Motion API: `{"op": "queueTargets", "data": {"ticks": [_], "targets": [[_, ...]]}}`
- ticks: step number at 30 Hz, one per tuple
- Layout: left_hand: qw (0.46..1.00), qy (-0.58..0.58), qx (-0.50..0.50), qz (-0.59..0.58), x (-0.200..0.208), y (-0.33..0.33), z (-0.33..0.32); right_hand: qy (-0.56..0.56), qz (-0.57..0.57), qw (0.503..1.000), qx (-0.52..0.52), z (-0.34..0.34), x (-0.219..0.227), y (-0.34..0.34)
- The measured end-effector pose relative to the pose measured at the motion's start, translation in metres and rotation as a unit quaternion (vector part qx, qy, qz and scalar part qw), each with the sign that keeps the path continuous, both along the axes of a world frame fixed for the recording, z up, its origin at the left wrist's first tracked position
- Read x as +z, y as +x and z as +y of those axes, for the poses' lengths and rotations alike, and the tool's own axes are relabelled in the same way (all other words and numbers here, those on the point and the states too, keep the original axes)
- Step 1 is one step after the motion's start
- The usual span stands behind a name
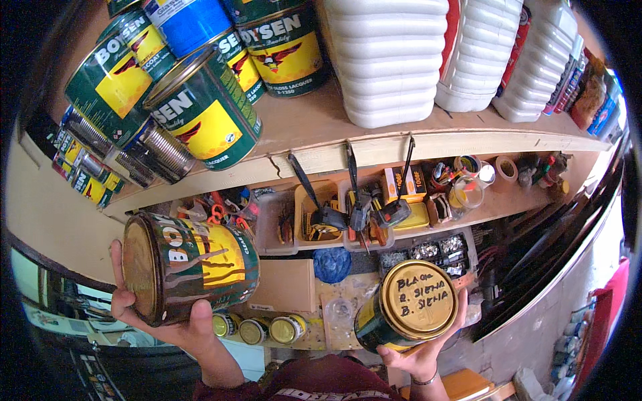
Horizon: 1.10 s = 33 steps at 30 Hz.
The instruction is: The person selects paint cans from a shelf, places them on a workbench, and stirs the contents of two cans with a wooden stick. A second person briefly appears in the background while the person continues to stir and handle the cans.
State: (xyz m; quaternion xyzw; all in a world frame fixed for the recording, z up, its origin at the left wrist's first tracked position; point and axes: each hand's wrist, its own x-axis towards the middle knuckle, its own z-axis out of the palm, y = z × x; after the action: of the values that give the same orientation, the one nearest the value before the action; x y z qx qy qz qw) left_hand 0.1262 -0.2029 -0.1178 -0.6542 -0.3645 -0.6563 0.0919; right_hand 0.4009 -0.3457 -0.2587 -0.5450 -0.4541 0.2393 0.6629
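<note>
My left hand [190, 337] is closed around a large green and yellow paint can [207, 264], tipped on its side in the picture, with dark drips down its label. Fingers wrap its base end and the thumb presses on its side. On the right, my right hand [424, 357] grips a smaller green paint can [418, 301] from the side and below. Its gold lid faces me and bears black handwriting. The two cans are held apart, below the level of the upper shelf.
Paint cans [217, 130] and white ribbed jugs [391, 67] crowd the upper shelf [304, 127]. Hand tools [361, 214] hang from its edge by black straps. Below are plastic bins [277, 224], a cardboard box [284, 284], a divided hardware tray [428, 250] and small round-lidded cans [287, 329].
</note>
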Motion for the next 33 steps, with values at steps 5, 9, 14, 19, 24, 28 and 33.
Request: {"op": "queueTargets", "data": {"ticks": [5,9,14,19,24,28,33], "targets": [[1.000,0.010,-0.016,-0.010,0.002,0.025,0.002,-0.003,0.074,0.997,-0.010,-0.003,-0.003,0.001],[0.999,-0.001,-0.027,-0.028,0.005,0.041,0.000,-0.013,0.101,0.994,-0.037,-0.005,-0.003,0.005],[0.999,0.014,-0.030,-0.033,0.007,0.058,-0.001,-0.004,0.057,0.997,-0.049,-0.007,-0.011,0.016],[0.998,0.027,-0.010,-0.059,0.010,0.078,-0.001,-0.007,0.066,0.997,-0.047,-0.005,-0.014,0.021],[0.995,0.073,-0.001,-0.061,0.016,0.087,0.003,0.002,0.045,0.999,-0.018,-0.006,-0.013,0.029],[0.993,0.114,-0.012,-0.038,0.027,0.069,0.009,0.002,0.053,0.997,-0.051,-0.005,-0.015,0.030],[0.988,0.145,-0.030,-0.034,0.063,0.109,0.045,0.003,0.037,0.997,-0.075,-0.008,-0.011,0.031]]}}
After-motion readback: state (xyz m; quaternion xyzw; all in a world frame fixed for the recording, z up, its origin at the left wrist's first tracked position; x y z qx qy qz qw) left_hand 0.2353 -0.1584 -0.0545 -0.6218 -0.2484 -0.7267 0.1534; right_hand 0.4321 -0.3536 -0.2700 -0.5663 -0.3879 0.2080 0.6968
